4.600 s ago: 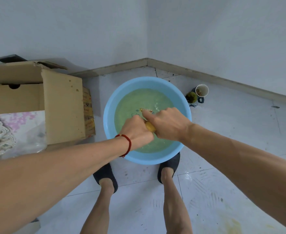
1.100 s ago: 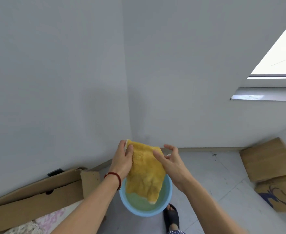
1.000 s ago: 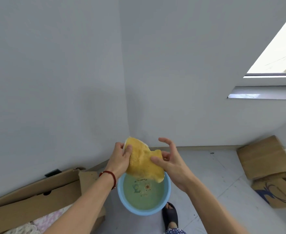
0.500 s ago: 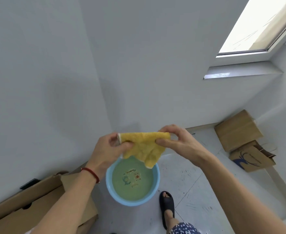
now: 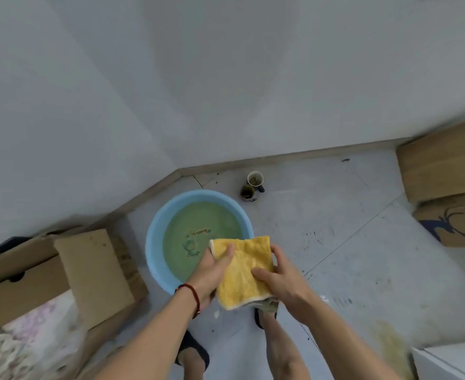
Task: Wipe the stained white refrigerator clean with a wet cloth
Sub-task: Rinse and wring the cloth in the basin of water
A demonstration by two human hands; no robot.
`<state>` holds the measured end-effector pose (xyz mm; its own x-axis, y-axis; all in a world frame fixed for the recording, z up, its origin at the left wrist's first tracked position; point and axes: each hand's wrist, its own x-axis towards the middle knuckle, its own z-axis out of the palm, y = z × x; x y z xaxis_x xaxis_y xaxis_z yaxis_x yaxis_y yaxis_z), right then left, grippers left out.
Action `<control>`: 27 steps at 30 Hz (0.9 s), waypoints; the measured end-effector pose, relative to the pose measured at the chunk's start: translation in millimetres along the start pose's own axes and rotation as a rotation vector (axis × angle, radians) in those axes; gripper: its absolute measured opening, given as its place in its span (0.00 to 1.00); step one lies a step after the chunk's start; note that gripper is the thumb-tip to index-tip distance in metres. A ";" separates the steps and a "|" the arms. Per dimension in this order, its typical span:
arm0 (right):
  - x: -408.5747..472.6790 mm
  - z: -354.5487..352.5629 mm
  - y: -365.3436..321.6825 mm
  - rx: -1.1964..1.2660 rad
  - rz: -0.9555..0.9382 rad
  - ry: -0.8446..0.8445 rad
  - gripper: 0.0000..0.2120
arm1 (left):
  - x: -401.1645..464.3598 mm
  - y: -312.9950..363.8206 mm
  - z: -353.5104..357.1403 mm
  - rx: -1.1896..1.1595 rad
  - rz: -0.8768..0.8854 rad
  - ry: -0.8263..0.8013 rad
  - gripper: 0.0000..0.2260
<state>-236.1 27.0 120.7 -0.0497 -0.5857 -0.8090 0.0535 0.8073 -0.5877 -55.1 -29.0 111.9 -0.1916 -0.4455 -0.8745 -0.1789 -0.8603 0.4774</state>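
Note:
A folded yellow cloth (image 5: pixel 243 272) is held between both hands above the near rim of a light blue basin (image 5: pixel 154 237) of greenish water on the floor. My left hand (image 5: pixel 212 270), with a red cord on its wrist, grips the cloth's left edge, thumb on top. On the cloth's right side, my right hand (image 5: pixel 278 278) holds it with fingers laid over the top. A white edge at the bottom right (image 5: pixel 450 360) may be the refrigerator; I cannot tell.
An open cardboard box (image 5: pixel 88 267) stands left of the basin against the wall. Two small cups (image 5: pixel 251 185) sit by the skirting behind the basin. Cardboard boxes (image 5: pixel 445 171) lie at the right. My feet in dark slippers (image 5: pixel 192 349) stand on the stained tile floor.
The view has tilted down from the wall and window toward the floor. The cloth, stretched out between both hands half a second ago, is now folded into a flat pad held lower.

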 end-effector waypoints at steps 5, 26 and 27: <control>116.7 -45.1 69.2 -0.120 -0.061 0.035 0.21 | 114.2 -71.1 10.4 0.071 -0.099 -0.116 0.40; 265.1 -18.2 114.7 -0.439 -0.137 0.108 0.24 | 256.0 -74.8 65.7 0.380 0.095 0.308 0.15; 261.9 -16.6 113.7 -0.480 -0.164 0.127 0.23 | 257.6 -73.5 63.5 0.324 0.070 0.299 0.15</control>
<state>-259.7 -33.4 -157.9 -0.1413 -0.7181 -0.6815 -0.4269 0.6653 -0.6125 -152.6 -64.8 -143.0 0.0650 -0.5934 -0.8023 -0.4779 -0.7243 0.4970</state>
